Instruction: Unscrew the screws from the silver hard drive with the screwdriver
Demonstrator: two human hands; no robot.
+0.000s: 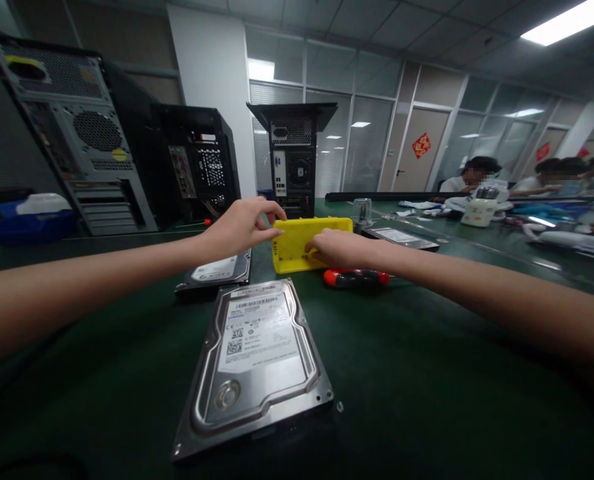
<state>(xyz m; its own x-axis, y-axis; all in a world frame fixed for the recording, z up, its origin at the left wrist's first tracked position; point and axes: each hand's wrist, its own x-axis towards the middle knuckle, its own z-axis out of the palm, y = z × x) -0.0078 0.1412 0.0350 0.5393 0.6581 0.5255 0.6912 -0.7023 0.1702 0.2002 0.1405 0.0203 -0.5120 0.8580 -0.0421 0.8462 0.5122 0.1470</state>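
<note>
A shallow yellow plastic tray (293, 241) stands tilted toward me on the green table, with small dark bits along its lower inside. At its upper left edge, my left hand (241, 230) grips the rim between thumb and fingers. My right hand (341, 247) reaches into the tray with its fingertips pinched together; whatever they hold is too small or hidden. Just below that hand lies a red and black screwdriver (357, 278). Nearest me, a silver hard drive (264, 343) lies label up. A second hard drive (219, 270) is partly covered by my left forearm.
Computer towers stand at the back: a large one (94, 140), an opened one (204, 160) and one with a panel on top (297, 160). Another hard drive (399, 237) and a clear cup (363, 210) sit behind my right arm. People (474, 177) work at the far right.
</note>
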